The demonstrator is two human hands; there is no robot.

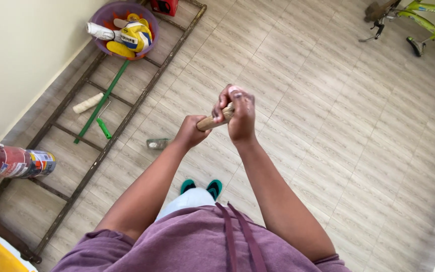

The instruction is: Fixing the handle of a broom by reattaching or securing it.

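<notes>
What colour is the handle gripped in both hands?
Light tan, bare wood; the wooden handle shows best in the head view.

Between your hands you grip a pale tan wooden handle [216,120]. Beneath them the floor [328,126] is beige-grey, tiled in a wood-grain pattern. Left of your left hand [190,132] lies a dark brown ladder [76,186], crossed by a green-handled roller [99,103] with a cream sleeve. Farther up-left — a purple basin [149,22] holding a yellow, blue and white ball [136,36]. Far right, a lime-green bicycle [429,15]. Your shirt [192,242] — mauve.
</notes>
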